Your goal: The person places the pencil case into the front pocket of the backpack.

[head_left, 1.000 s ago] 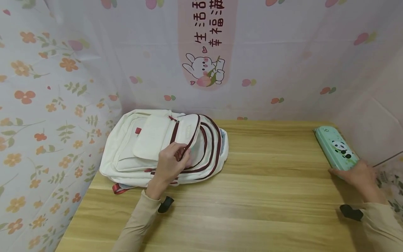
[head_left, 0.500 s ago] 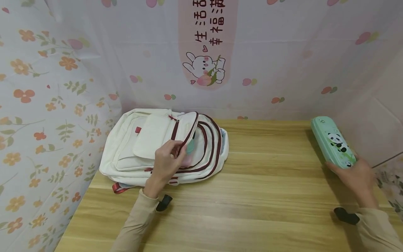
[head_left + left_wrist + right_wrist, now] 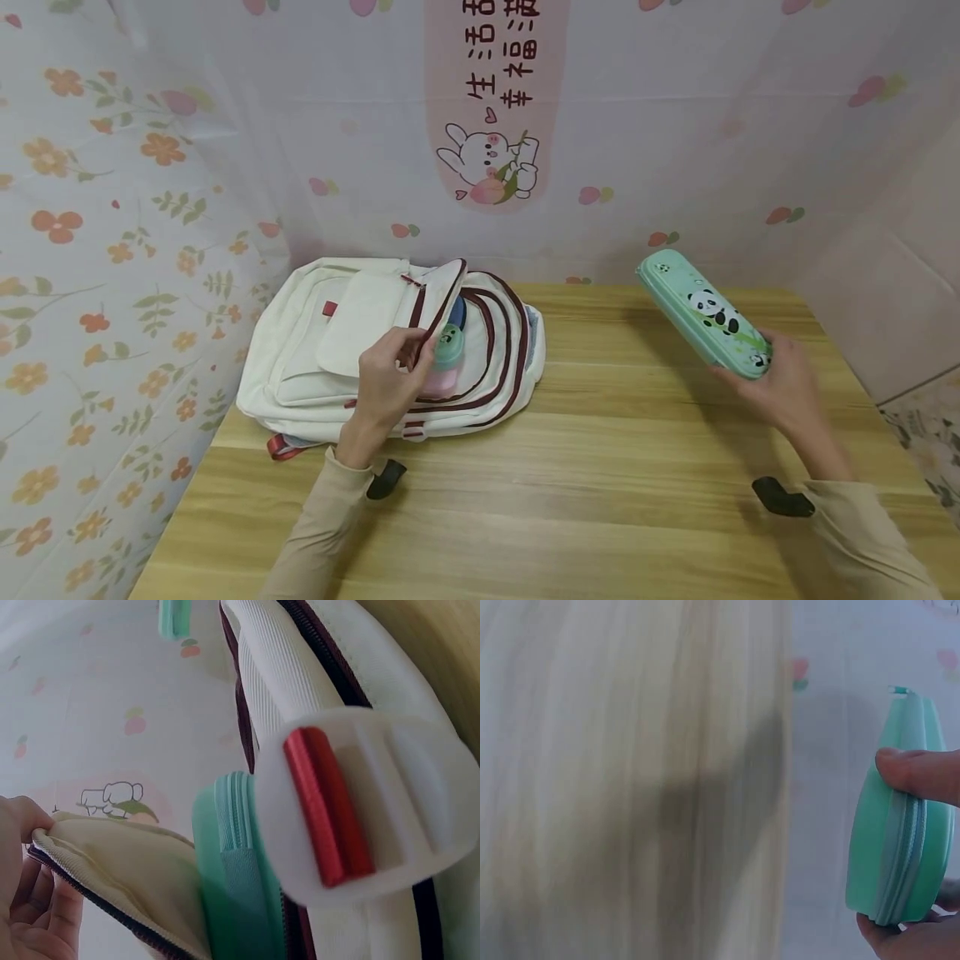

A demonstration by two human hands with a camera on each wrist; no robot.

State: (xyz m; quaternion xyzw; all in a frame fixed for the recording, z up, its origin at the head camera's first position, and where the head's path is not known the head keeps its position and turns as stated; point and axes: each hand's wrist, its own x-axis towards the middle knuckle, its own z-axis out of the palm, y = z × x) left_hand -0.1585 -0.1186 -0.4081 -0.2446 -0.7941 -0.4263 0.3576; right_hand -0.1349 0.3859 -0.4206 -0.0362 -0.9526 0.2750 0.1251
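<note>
A white backpack point(image 3: 300, 333) with dark red zips lies on the left of the table. My left hand point(image 3: 386, 379) pinches the edge of its front pocket flap point(image 3: 127, 862) and holds it away from the bag. Inside the pocket show a round green item point(image 3: 448, 352), a pink item point(image 3: 441, 383) and a dark blue one point(image 3: 458, 312); the left wrist view shows green zippered sides point(image 3: 236, 825) there. On the right, my right hand point(image 3: 783, 392) grips a mint green pencil case point(image 3: 701, 312) with pandas by its near end, raised over the table. Its zip point(image 3: 907, 847) is closed.
The wooden table point(image 3: 600, 500) runs up to a printed cloth point(image 3: 637, 150) at the back, with a floral cloth point(image 3: 112, 333) on the left. A white buckle point(image 3: 277, 825) with a red strap hangs close to the left wrist camera.
My right hand has lifted the pencil case and carried it leftward from the table's right end. My left hand has drawn the flap further out, so more of the pocket's contents show.
</note>
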